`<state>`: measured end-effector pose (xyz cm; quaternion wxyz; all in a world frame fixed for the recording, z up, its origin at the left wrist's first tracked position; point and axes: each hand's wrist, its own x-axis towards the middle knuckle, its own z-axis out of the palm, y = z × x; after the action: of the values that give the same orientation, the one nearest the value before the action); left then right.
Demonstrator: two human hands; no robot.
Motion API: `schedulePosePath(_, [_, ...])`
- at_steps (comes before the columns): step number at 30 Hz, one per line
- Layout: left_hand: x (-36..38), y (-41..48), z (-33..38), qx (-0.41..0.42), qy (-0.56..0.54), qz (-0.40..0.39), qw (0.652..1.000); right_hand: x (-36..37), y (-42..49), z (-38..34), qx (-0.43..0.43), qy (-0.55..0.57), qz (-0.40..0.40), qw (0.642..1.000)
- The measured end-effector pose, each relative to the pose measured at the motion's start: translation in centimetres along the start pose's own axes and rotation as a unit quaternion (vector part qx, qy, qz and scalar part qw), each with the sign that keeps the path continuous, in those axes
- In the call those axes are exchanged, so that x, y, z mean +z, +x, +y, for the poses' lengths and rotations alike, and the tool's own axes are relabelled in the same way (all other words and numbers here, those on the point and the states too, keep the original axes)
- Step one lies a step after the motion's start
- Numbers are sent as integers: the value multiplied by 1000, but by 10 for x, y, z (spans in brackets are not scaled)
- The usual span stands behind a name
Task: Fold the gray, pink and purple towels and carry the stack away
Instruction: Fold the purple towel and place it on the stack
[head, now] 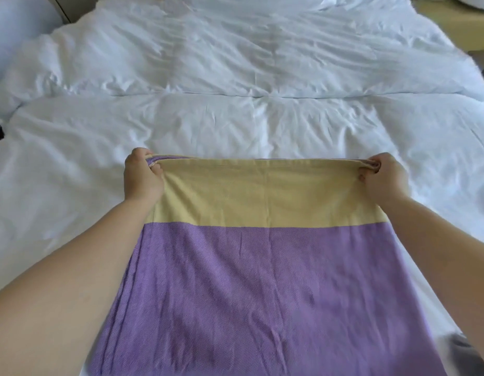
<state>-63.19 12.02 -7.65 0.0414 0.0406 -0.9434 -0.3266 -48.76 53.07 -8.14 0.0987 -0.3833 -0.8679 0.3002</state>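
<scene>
Yellow cloth was bunched in both fists. The left hand [142, 175] and the right hand [382, 177] each pinched a far corner of the purple towel [262, 294], with fingers curled tight over several gathered layers. The grips sat at opposite ends of the far edge, which was pulled straight between them, probably to keep the layers aligned and the yellow band [262, 196] free of creases. Nearer the body, the towel lay flat on the bed with both forearms running along its sides. Stacked edges along its left side suggested it was already doubled, so the next fold was probably toward the person. Around it lay a rumpled white duvet [235, 63], a soft but roomy surface to work on. A gray patch [463, 346] showed at the lower right, too blurred to identify.
</scene>
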Motion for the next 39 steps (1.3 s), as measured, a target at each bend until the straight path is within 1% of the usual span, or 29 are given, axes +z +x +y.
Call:
schedulePosePath(6, [17, 10, -17, -13, 10, 18, 1000, 13, 10, 9, -6, 34, 7, 999])
schedulePosePath(8, [18, 9, -14, -25, -7, 34, 999, 15, 11, 8, -4, 34, 7, 999])
schedulePosePath(10, [20, -3, -2, -15, 10, 57, 998, 16, 6, 2, -11, 28, 27, 999])
schedulePosePath(11, [22, -15, 5, 20, 41, 67, 997, 16, -3, -4, -39, 30, 45, 998])
schedulePosePath(12, [26, -33, 13, 81, 74, 62, 992, 18, -17, -11, -90, 40, 61, 993])
schedulePosePath(13, [33, -55, 20, 164, 94, 37, 981, 23, -36, -19, -154, 46, 62, 985])
schedulePosePath(14, [42, -80, 24, 254, 104, -5, 962, 32, -60, -27, -212, 44, 41, 975])
schedulePosePath(15, [53, -107, 27, 329, 120, -57, 935, 43, -88, -33, -248, 31, -10, 968])
schedulePosePath(16, [63, -131, 27, 374, 150, -104, 909, 55, -117, -34, -265, -3, -72, 962])
schedulePosePath(17, [68, -150, 23, 388, 187, -140, 891, 65, -144, -30, -277, -57, -119, 952])
schedulePosePath(18, [70, -159, 14, 375, 223, -163, 885, 71, -164, -20, -287, -118, -139, 941])
schedulePosePath(19, [66, -161, 1, 345, 251, -171, 888, 72, -176, -6, -291, -172, -134, 931])
schedulePosePath(20, [59, -158, -14, 311, 275, -165, 895, 65, -178, 10, -278, -211, -125, 929])
schedulePosePath(22, [36, -145, -44, 250, 327, -150, 899, 44, -172, 41, -226, -254, -110, 934])
schedulePosePath(24, [11, -137, -63, 213, 362, -150, 895, 22, -167, 63, -174, -291, -110, 934])
schedulePosePath(26, [-12, -142, -72, 186, 366, -149, 900, 7, -172, 70, -138, -309, -100, 936])
schedulePosePath(28, [-28, -160, -74, 113, 350, -137, 920, 0, -189, 63, -115, -288, -88, 947])
schedulePosePath(29, [-33, -175, -72, 83, 330, -125, 932, 0, -203, 56, -123, -274, -84, 950])
schedulePosePath(30, [-34, -193, -66, 83, 311, -123, 939, 4, -219, 49, -147, -257, -87, 951])
schedulePosePath(31, [-32, -213, -58, 124, 300, -139, 936, 11, -237, 42, -178, -237, -106, 949])
schedulePosePath(33, [-24, -247, -49, 243, 300, -184, 904, 26, -271, 39, -227, -230, -158, 933])
schedulePosePath(34, [-24, -255, -50, 254, 307, -195, 896, 28, -280, 44, -233, -240, -167, 928])
schedulePosePath(36, [-33, -258, -65, 195, 318, -196, 907, 20, -285, 63, -216, -266, -144, 929])
schedulePosePath(39, [-55, -265, -99, 142, 301, -113, 936, -6, -288, 98, -168, -264, -95, 945])
